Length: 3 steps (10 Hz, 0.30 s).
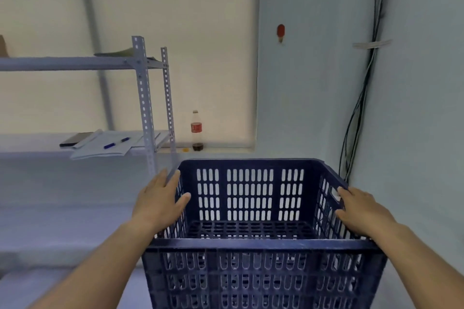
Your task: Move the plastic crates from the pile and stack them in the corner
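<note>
Your left hand (160,202) lies flat against the outside of the left wall of the dark blue plastic crate (251,246), its fingers (173,180) straight and close together along the rim, the thumb reaching over the edge into the crate. Your right hand (361,211) rests on the right wall near the handle slot; its fingers (345,194) are lightly curved over the rim, and you cannot tell whether they hook into the slot or only press on it.

The crate sits upright and open-topped directly in front of you, close to the corner where the pale walls meet. Slotted walls show below its near rim, but you cannot tell whether that is one crate or a stack.

Left of the crate stands a grey metal shelf rack (144,98). On its lower shelf lie papers (105,145) with a blue pen (116,142) on top and a dark phone (75,139) beside them. A cola bottle (196,130), nearly empty, stands on the ledge behind the crate. Dark cables (361,98) run down the right wall.
</note>
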Tool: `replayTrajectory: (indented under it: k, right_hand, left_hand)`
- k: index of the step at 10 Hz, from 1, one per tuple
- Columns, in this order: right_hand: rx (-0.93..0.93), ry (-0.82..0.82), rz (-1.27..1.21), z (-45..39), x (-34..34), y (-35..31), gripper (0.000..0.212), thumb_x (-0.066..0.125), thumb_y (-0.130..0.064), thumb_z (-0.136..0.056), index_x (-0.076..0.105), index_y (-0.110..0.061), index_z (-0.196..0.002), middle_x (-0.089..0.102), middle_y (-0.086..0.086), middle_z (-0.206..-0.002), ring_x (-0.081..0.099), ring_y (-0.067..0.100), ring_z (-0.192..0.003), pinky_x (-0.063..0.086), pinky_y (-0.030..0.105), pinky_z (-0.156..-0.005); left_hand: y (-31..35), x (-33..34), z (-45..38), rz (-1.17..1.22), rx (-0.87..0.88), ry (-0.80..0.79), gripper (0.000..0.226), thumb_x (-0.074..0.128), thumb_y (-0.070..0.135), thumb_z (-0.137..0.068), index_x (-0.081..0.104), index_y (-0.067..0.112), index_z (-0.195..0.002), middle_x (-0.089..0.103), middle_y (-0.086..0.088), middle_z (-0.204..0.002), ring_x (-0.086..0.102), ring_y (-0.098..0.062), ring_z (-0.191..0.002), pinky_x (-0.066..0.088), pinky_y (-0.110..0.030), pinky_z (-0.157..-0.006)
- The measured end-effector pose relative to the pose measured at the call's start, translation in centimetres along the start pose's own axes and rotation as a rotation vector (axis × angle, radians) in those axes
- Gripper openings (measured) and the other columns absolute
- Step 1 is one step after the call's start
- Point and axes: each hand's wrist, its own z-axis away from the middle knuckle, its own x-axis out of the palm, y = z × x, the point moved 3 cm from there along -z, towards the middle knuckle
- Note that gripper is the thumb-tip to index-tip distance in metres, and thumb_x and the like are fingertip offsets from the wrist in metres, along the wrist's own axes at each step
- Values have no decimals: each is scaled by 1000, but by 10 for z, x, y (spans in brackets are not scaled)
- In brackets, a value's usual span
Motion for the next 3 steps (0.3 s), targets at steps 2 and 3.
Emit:
replayTrajectory:
  k: [2, 3]
  right_hand:
    - [-45, 109, -101, -2, -21, -6, 43, 38, -31, -93, 40, -27, -136, 47, 2, -132, 50, 22, -114, 46, 34, -90]
    - [-79, 211, -130, -3, -41, -13, 38, 40, -32, -95, 45, -23, -131, 47, 5, -134, 50, 22, -115, 45, 35, -90]
  left_hand:
    - [44, -49, -3, 136, 208, 312, 69, 27, 51, -97, -5, 25, -151, -16, -2, -159, -5, -20, -148, 0, -32, -116]
    - [55, -64, -8, 139, 282, 367, 72, 11, 60, -87, -13, 27, -147, -23, 5, -149, -8, -17, -147, -7, -31, -115]
